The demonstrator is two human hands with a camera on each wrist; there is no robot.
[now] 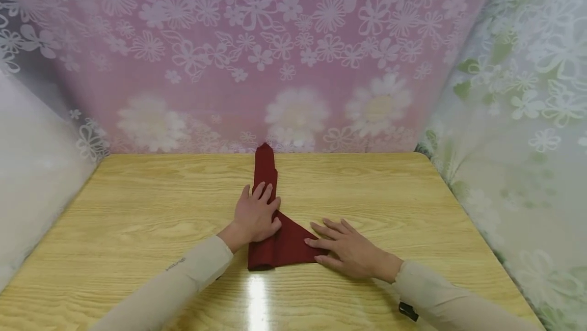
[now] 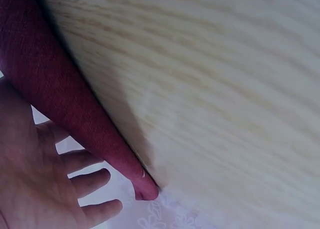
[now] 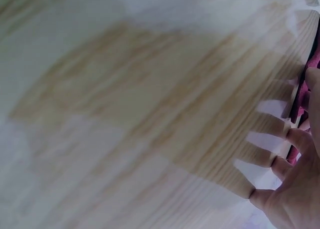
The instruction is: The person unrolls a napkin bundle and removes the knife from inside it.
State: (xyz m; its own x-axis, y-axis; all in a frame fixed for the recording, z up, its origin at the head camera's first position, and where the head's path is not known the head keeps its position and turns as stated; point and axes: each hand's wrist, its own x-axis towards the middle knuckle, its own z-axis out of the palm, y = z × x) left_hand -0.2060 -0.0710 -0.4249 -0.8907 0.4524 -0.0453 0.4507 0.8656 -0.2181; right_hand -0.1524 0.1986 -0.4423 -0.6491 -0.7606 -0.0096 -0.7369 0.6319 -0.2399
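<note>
A dark red cloth (image 1: 293,244) lies on the wooden table, its left part rolled or folded into a long strip that runs to the far edge. From the strip a flat triangular flap points right. My left hand (image 1: 257,216) rests on the middle of the strip, fingers spread. In the left wrist view that hand (image 2: 35,174) is beside the strip of cloth (image 2: 65,89). The fingertips of my right hand (image 1: 350,252) touch the flap's right tip. The right wrist view shows this hand (image 3: 295,194) with fingers spread; only a little cloth (image 3: 315,61) appears past it.
The wooden table (image 1: 151,209) extends to both sides of the cloth. Behind it hangs a pink flowered backdrop (image 1: 220,81), which the strip's far end reaches. Pale flowered sheets (image 1: 518,132) stand along the sides. A light reflection lies near the front.
</note>
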